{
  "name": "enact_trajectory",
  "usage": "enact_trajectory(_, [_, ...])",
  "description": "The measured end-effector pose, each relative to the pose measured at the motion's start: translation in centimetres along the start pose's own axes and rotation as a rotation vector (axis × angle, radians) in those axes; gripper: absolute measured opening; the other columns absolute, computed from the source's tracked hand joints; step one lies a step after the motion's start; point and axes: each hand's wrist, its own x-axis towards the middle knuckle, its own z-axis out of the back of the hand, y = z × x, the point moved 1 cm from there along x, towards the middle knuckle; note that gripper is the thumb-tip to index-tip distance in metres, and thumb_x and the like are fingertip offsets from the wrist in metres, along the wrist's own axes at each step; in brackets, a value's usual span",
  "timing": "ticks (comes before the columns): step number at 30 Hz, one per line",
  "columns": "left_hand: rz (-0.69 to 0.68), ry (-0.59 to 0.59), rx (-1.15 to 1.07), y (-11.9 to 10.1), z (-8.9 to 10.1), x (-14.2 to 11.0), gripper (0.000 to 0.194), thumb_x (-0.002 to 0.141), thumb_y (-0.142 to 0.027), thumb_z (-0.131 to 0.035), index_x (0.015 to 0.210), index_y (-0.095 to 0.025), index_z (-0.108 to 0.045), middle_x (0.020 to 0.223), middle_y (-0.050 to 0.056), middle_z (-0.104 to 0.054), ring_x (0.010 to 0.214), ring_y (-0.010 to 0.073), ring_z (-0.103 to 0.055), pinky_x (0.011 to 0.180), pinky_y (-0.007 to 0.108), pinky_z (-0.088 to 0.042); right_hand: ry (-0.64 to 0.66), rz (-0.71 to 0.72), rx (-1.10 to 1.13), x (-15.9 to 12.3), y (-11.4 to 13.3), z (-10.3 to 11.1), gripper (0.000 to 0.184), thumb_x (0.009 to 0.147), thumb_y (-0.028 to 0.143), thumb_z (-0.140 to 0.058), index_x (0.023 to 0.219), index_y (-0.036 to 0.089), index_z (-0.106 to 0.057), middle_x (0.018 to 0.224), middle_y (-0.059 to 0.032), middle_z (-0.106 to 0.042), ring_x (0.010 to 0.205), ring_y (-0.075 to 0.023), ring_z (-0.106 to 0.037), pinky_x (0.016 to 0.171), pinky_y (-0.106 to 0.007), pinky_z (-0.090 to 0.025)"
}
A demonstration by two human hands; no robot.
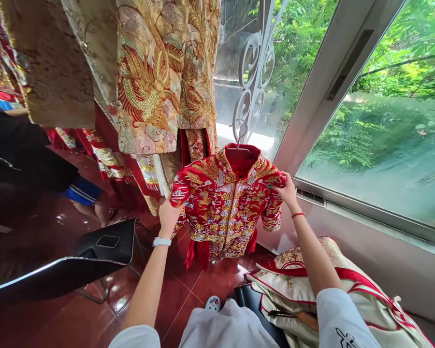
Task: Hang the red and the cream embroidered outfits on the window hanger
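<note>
A red jacket (227, 208) with gold and silver embroidery hangs in front of me on a hanger (240, 133). Its front is fastened from collar to hem, and red tassels dangle at the lower sides. My left hand (170, 212), with a pale band at the wrist, is closed on the sleeve at the left side. On the opposite side, my right hand (285, 189) pinches the jacket near the shoulder, thumb at the front. A red string circles that wrist. The fingers behind the cloth are hidden.
Gold embroidered garments (150, 77) hang at upper left. A window (380, 135) with a metal frame fills the right. Cream garments with red trim (293, 285) lie heaped at lower right. A black chair (105, 246) stands left, with a person's leg (90, 205) beyond it.
</note>
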Motion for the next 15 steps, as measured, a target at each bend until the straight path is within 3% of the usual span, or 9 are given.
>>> enact_trajectory(2, [0.139, -0.068, 0.035, -0.1, -1.2, 0.0, 0.046, 0.081, -0.041, -0.066, 0.116, -0.012, -0.065, 0.107, 0.022, -0.074, 0.101, 0.0377, -0.069, 0.088, 0.046, -0.052, -0.148, -0.033, -0.099, -0.2, 0.2, -1.1, 0.062, 0.072, 0.046, -0.073, 0.125, 0.022, -0.051, 0.111, -0.0086, -0.069, 0.097, -0.0286, -0.065, 0.091, -0.047, -0.054])
enact_trajectory(4, [0.205, -0.12, 0.039, -0.6, -2.0, 0.1, 0.045, 0.081, -0.043, -0.065, 0.114, -0.011, -0.066, 0.107, 0.022, -0.073, 0.099, 0.0386, -0.069, 0.086, 0.047, -0.052, -0.2, -0.053, -0.155, -0.1, 0.6, -1.8, 0.059, 0.074, 0.044, -0.07, 0.125, 0.022, -0.05, 0.11, -0.0085, -0.069, 0.096, -0.0292, -0.065, 0.091, -0.048, -0.053])
enact_trajectory(7, [0.199, -0.158, 0.006, -1.2, -2.3, -0.2, 0.044, 0.083, -0.042, -0.062, 0.115, -0.013, -0.064, 0.11, 0.021, -0.072, 0.102, 0.0374, -0.068, 0.089, 0.048, -0.052, -0.149, -0.013, -0.168, -0.5, 0.3, -1.5, 0.065, 0.075, 0.04, -0.069, 0.133, 0.022, -0.045, 0.123, -0.0114, -0.065, 0.107, -0.0304, -0.062, 0.097, -0.048, -0.05])
enact_trajectory(9, [0.136, -0.182, -0.037, -0.5, -2.4, -1.4, 0.048, 0.085, -0.042, -0.06, 0.123, -0.013, -0.058, 0.119, 0.02, -0.069, 0.111, 0.0351, -0.066, 0.096, 0.048, -0.05, -0.062, 0.049, -0.147, -2.1, -1.2, -0.5, 0.075, 0.075, 0.037, -0.069, 0.142, 0.022, -0.039, 0.138, -0.0135, -0.057, 0.119, -0.03, -0.057, 0.103, -0.048, -0.047])
enact_trajectory(12, [0.039, -0.211, -0.089, 3.1, -2.9, -5.4, 0.066, 0.085, -0.045, -0.058, 0.14, -0.012, -0.043, 0.14, 0.021, -0.055, 0.13, 0.0311, -0.054, 0.11, 0.045, -0.043, 0.035, -0.009, -0.154, -7.7, -5.7, 1.9, 0.079, 0.078, 0.036, -0.066, 0.148, 0.023, -0.033, 0.149, -0.0149, -0.047, 0.123, -0.0278, -0.056, 0.104, -0.048, -0.047])
enact_trajectory(14, [0.108, -0.149, -0.08, 6.8, -3.4, -9.6, 0.071, 0.084, -0.043, -0.058, 0.145, -0.012, -0.037, 0.147, 0.022, -0.048, 0.134, 0.0307, -0.051, 0.112, 0.045, -0.042, 0.056, -0.191, -0.228, -13.6, -9.0, 3.5, 0.063, 0.081, 0.034, -0.059, 0.141, 0.021, -0.044, 0.142, -0.016, -0.052, 0.116, -0.0264, -0.06, 0.1, -0.047, -0.049])
enact_trajectory(15, [0.183, -0.055, -0.07, 8.8, -3.7, -12.0, 0.07, 0.084, -0.04, -0.056, 0.145, -0.011, -0.036, 0.145, 0.024, -0.048, 0.129, 0.0307, -0.056, 0.109, 0.045, -0.046, 0.098, -0.288, -0.281, -16.9, -10.3, 4.2, 0.05, 0.082, 0.032, -0.057, 0.131, 0.02, -0.053, 0.13, -0.0143, -0.06, 0.111, -0.0248, -0.062, 0.099, -0.045, -0.05])
